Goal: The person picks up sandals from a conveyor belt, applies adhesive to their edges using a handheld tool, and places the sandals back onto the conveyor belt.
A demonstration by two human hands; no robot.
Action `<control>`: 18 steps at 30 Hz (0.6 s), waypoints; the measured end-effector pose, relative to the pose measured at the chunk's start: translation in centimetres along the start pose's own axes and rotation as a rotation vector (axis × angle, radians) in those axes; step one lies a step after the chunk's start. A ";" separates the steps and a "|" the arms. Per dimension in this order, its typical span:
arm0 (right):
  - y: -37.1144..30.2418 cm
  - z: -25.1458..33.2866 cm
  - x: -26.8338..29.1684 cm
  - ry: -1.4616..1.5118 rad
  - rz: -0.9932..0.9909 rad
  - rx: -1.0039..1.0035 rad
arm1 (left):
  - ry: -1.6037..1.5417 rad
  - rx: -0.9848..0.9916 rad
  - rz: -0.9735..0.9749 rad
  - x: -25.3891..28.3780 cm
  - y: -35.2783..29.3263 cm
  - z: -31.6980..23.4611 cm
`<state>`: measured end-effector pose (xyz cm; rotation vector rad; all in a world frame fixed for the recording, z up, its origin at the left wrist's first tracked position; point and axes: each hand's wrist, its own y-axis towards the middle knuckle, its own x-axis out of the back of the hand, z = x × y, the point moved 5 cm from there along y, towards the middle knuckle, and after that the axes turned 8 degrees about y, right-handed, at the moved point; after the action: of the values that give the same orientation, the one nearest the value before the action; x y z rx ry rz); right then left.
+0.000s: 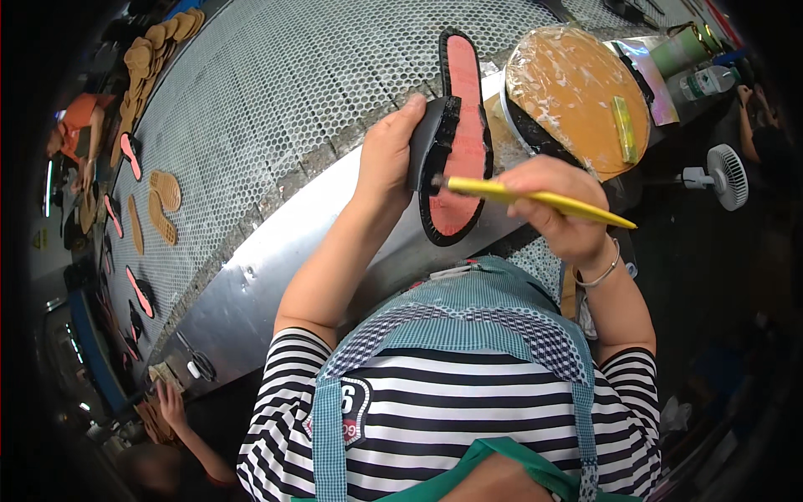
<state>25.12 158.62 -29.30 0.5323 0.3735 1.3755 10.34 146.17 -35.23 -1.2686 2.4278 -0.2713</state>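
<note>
My left hand (386, 159) grips a sandal upper (464, 151) by its wide black strap, thumb on top. Its pink underside, rimmed in black, faces up, with the strap's black edges folded onto it. My right hand (562, 209) is closed around the yellow handle of a brush (477, 186). The brush's dark tip points left and lies over the strap's folded edge near the lower end of the pink underside. Whether the bristles touch the surface I cannot tell.
At the right stands a round tan-topped container (577, 88) with whitish flecks and a yellow strip (624, 130). Tan soles (163, 205) and a pink-bottomed sandal piece (131, 156) lie left on the honeycomb-patterned surface (293, 100). A fan (726, 177) and bottle (709, 82) are right; another person's hand (171, 406) is lower left.
</note>
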 end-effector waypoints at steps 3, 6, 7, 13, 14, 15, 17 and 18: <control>1.6 0.0 0.5 -0.058 0.050 0.125 | 0.064 -0.002 0.024 -0.4 0.6 -0.2; 2.3 0.6 -0.1 -0.077 0.154 0.214 | 0.141 0.003 0.029 -0.8 1.4 -0.7; 2.3 0.8 -0.3 -0.081 0.240 0.198 | 0.150 -0.003 0.045 -0.9 1.8 -0.8; 1.3 2.3 -0.9 -0.239 0.522 0.135 | 0.212 -0.044 -0.004 -0.8 2.6 -1.8; 1.0 2.4 -0.8 -0.312 0.571 0.116 | 0.233 -0.045 -0.042 -0.6 2.7 -2.0; 0.8 2.3 -0.5 -0.387 0.621 0.099 | 0.253 -0.049 -0.081 -0.4 2.6 -2.3; 0.3 1.9 0.9 -0.309 0.455 0.144 | 0.347 -0.116 -0.069 0.2 1.9 -2.0; 0.1 1.3 2.2 -0.212 0.298 0.184 | 0.437 -0.169 -0.073 0.4 1.7 -2.0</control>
<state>26.14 160.62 -28.02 0.9063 0.2557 1.5607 8.03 146.76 -34.10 -1.5035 2.8220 -0.4076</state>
